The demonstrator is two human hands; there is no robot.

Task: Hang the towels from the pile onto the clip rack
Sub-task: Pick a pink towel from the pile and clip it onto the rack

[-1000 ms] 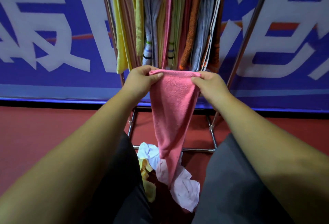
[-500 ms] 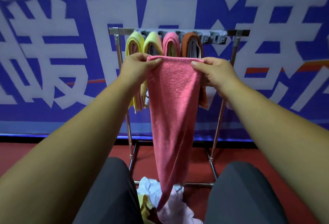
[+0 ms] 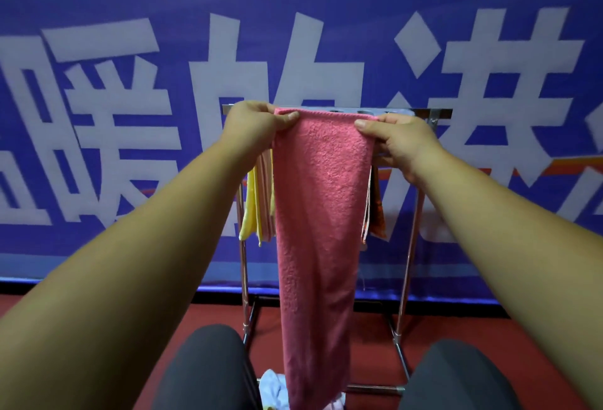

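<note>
At the top hem of the pink towel (image 3: 319, 214), just above frame centre:

- Left hand (image 3: 259, 122) pinches the hem's 9 o'clock corner, thumb on the near face, fingers curled behind.
- Right hand (image 3: 401, 140) pinches the 3 o'clock corner the same way. Neither hand holds anything else.
- The hem is stretched level between the two grips. The towel hangs free toward 6 o'clock, passes between the knees and leaves the frame at the bottom. Cannot tell whether its tail touches anything.

Handling (judgement): light, limp terry with no stiffness of its own, so it will sag wherever it is unsupported. The looped nap should grip skin well, so it is not slippery, and it is not fragile. The best hold is where it is now, at the two top corners, with the hem kept taut so a straight edge meets a clip.

Appearance: salmon pink with a coarse looped pile. It looks folded lengthwise into a narrow band that tapers slightly downward.

Surroundings:
- The clip rack (image 3: 434, 113), a chrome frame, stands directly behind the towel with its top bar level with the hands. The clips are mostly hidden.
- A yellow towel (image 3: 249, 210) hangs at 7 o'clock from the left hand.
- An orange-brown towel (image 3: 378, 214) hangs at 7 o'clock from the right hand.
- The pile (image 3: 272, 388) lies at 6 o'clock on the red floor (image 3: 98, 328).
</note>
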